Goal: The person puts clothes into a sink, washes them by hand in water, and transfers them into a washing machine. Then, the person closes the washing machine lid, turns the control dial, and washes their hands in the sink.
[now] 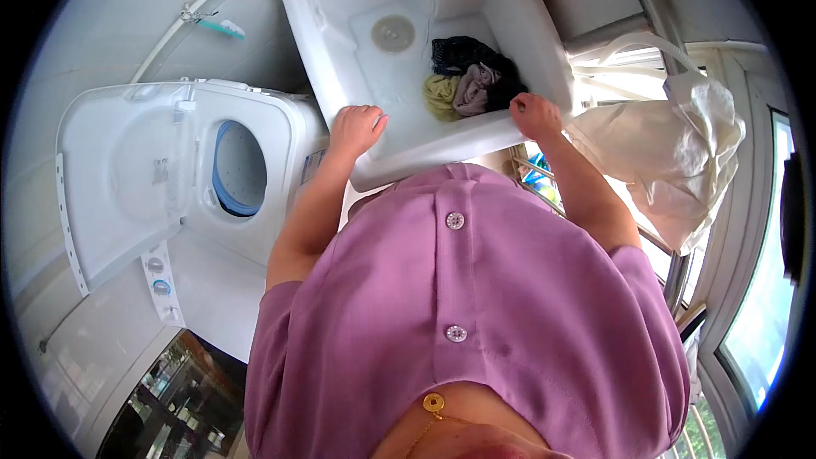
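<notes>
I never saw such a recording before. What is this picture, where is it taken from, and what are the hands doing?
No robot here: these are a person's bare hands. The single picture comes from a camera on the head, looking forward and down, so the purple buttoned shirt fills the lower part. Ahead is a white sink; inside lies a pile of black, yellow and pale pink cloth. The left hand is at the sink's left rim, the right hand at its right rim, near the cloth. I see nothing held in either. At left stands a white washing machine, lid raised.
</notes>
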`<state>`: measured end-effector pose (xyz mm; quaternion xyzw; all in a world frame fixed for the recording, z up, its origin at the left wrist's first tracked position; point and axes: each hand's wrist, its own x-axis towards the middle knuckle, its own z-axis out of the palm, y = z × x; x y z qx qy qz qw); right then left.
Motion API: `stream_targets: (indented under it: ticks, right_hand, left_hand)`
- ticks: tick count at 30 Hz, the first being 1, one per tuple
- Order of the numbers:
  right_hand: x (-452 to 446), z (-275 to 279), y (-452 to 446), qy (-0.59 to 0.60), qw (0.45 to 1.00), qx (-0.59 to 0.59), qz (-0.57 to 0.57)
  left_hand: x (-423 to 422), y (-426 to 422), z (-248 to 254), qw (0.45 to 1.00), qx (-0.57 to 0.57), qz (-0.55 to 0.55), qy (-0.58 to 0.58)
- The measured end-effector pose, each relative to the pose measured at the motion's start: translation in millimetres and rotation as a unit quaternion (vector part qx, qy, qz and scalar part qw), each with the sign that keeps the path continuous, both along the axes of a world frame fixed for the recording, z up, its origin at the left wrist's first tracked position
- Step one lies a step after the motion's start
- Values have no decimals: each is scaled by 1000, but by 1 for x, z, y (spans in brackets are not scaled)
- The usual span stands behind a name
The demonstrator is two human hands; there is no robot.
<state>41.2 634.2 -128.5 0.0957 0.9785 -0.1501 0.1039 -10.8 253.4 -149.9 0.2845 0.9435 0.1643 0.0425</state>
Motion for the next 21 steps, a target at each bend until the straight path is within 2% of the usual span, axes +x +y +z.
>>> stream_targets:
  ticks: [21]
  right_hand:
    - [0, 1, 0, 13, 1000, -2, -2]
  left_hand:
    - [2, 2, 2, 999, -20, -13, 31]
